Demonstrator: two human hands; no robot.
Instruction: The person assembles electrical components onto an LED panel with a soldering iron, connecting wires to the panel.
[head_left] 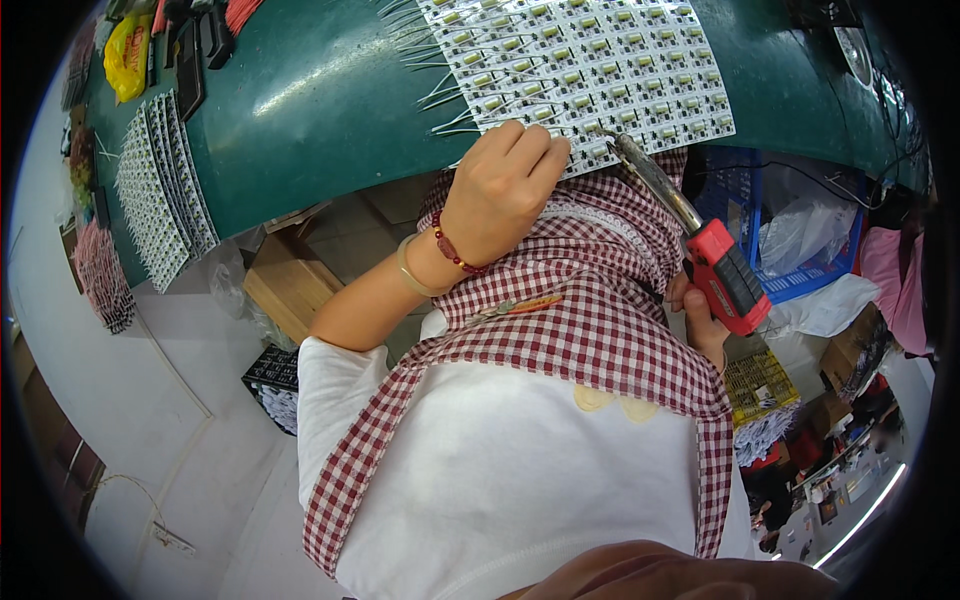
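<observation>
Right hand (pixel 702 318) grips the iron (pixel 712 252), tip (pixel 619 146) by the near edge of the board (pixel 622 72) on the table (pixel 320 125); whether left hand (pixel 505 188) pinches anything I can't tell, best kept clear

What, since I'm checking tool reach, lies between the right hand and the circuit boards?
In the head view: the soldering iron, crossing in front of the checked apron.
</observation>
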